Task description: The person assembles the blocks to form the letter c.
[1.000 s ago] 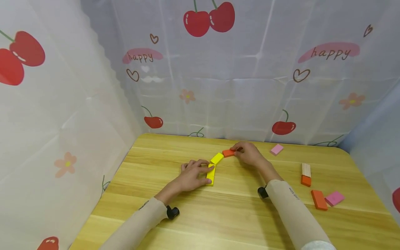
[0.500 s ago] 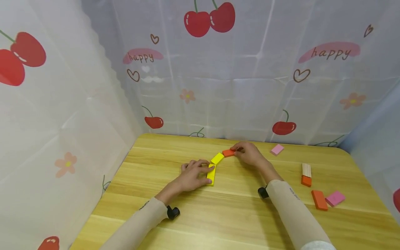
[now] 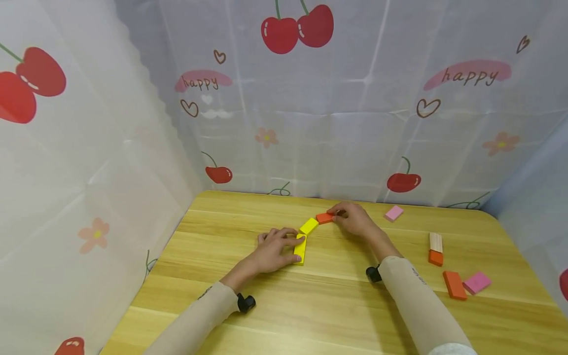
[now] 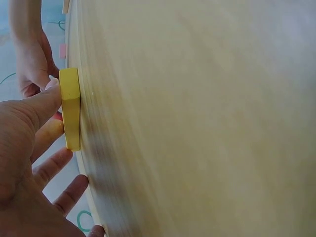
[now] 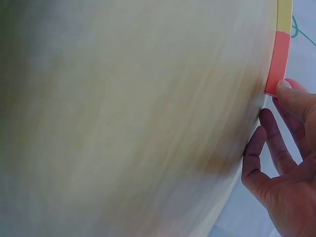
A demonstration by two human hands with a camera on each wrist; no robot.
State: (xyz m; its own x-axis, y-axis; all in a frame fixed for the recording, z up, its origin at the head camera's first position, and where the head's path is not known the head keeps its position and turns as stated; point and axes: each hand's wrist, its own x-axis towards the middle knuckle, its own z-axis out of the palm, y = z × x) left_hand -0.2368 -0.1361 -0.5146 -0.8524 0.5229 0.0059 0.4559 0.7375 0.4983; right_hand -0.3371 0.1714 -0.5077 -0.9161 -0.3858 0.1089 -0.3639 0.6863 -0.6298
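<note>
A yellow block (image 3: 300,251) lies lengthwise on the table under my left hand (image 3: 272,250). The thumb and index fingertip rest on its upper face, and the other fingers spread to the left. Beyond it, a second yellow block (image 3: 308,226) lies slanted and continues into an orange block (image 3: 325,218), so the blocks form a curved row. With thumb and index finger, my right hand (image 3: 353,218) pinches the orange block's right end. In the right wrist view, the orange block (image 5: 279,61) meets a yellow block (image 5: 284,15) end to end, and the remaining fingers are loosely bent.
To the right lie a pink block (image 3: 394,213), a bare wood block (image 3: 436,242) touching an orange block (image 3: 436,257), a larger orange block (image 3: 454,285) and another pink block (image 3: 477,283). A printed curtain (image 3: 328,148) closes off the table's (image 3: 266,315) far edge.
</note>
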